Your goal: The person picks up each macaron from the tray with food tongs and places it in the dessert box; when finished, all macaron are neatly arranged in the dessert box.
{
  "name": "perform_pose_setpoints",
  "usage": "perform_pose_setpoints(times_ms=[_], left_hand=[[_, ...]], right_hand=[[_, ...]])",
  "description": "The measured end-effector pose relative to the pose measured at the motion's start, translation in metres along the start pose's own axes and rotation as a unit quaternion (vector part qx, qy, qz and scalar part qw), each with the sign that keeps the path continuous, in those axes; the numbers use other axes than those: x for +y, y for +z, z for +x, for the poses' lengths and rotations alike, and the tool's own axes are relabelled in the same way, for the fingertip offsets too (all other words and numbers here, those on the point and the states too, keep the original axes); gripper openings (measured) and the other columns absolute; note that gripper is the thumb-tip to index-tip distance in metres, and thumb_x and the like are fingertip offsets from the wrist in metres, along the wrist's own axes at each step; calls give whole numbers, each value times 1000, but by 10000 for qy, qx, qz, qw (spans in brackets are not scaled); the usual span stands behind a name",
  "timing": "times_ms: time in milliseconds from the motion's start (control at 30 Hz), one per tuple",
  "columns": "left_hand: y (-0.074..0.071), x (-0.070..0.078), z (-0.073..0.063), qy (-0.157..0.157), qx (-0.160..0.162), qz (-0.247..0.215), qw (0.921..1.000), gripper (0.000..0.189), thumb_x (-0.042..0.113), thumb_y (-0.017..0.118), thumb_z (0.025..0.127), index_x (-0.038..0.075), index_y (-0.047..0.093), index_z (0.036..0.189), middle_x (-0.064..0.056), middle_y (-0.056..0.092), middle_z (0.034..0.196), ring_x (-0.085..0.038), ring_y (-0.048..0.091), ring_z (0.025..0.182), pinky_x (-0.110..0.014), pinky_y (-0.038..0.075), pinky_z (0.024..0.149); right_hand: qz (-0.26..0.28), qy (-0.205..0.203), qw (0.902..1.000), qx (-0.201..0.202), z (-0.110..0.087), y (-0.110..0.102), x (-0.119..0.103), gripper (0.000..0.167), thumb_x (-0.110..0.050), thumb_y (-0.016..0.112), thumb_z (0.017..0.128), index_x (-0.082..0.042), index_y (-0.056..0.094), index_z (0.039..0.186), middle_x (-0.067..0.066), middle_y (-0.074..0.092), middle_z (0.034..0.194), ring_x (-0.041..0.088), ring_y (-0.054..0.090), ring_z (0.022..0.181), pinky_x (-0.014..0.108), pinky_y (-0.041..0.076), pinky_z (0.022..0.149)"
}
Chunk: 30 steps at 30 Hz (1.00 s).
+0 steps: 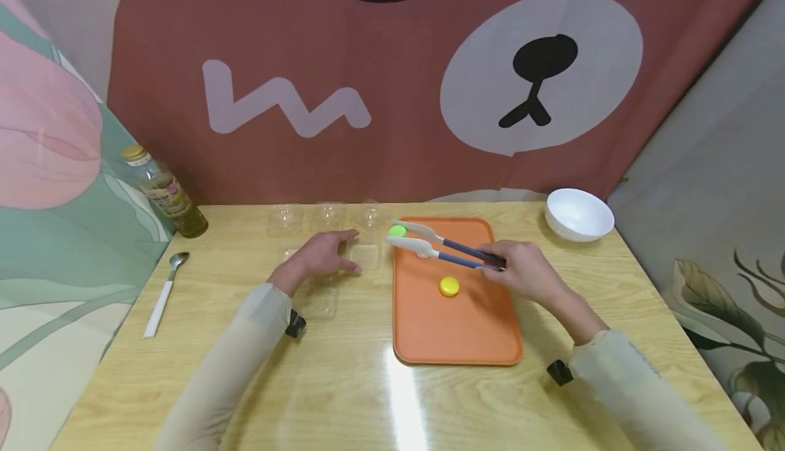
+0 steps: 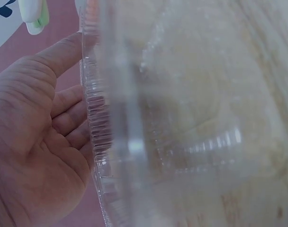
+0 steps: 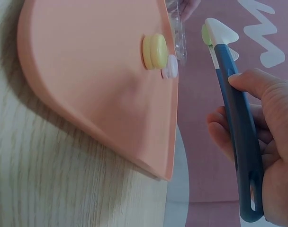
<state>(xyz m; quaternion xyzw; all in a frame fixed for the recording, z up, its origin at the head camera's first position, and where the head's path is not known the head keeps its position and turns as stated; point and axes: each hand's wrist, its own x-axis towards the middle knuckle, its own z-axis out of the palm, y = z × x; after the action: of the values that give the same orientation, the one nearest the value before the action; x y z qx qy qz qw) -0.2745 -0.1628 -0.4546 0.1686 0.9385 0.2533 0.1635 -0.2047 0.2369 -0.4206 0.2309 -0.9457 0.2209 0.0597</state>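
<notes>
My right hand [image 1: 521, 270] grips blue-handled tongs [image 1: 463, 253] with white tips, seen side-on in the right wrist view. A green macaron [image 3: 205, 34] sits between the tips, over the tray's far left corner in the head view. On the orange tray [image 1: 456, 335] lie a yellow macaron [image 1: 450, 287] and a pale pink macaron [image 3: 171, 67], the latter mostly covered by the tongs in the head view. My left hand [image 1: 319, 257] is among clear plastic containers [image 1: 364, 256], thumb and forefinger spread beside one. In the left wrist view its fingertips reach a ribbed clear wall [image 2: 94, 109].
Clear domed lids [image 1: 330, 216] line the table's back edge. An oil bottle [image 1: 168, 195] stands at the back left, with a white-handled spoon [image 1: 164, 298] in front of it. A white bowl [image 1: 579, 215] sits at the back right. A printed cloth [image 1: 392, 97] hangs behind the table.
</notes>
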Motion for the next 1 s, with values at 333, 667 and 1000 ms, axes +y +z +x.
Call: perform_pose_setpoints(times_ms=[333,667,1000], left_hand=[[3,-1,-2,-98,21,-65,9999,87,42,82,84,20,40,157,-11,47,157,-33,44,145,-52,40,117],[3,0,-1,-154,15,-9,9999,86,43,82,84,22,41,157,-11,51,154,-32,49,140,-51,43,114],[2,0,-1,-117,25,78,9999,87,45,82,84,22,41,157,-12,55,149,-31,54,133,-50,47,109]], right_hand=[[78,177,9996,-204,8,7,-7,32,-22,78,87,-11,75,117,-4,70,82,7,56,67,24,47,60],[-25,113,9995,-310,12,9,-8,33,-22,78,88,-10,75,119,-3,71,84,7,57,69,25,48,62],[-8,-73,9995,-303,18,9,-11,33,-22,78,88,-9,75,118,-3,71,84,6,56,69,24,47,61]])
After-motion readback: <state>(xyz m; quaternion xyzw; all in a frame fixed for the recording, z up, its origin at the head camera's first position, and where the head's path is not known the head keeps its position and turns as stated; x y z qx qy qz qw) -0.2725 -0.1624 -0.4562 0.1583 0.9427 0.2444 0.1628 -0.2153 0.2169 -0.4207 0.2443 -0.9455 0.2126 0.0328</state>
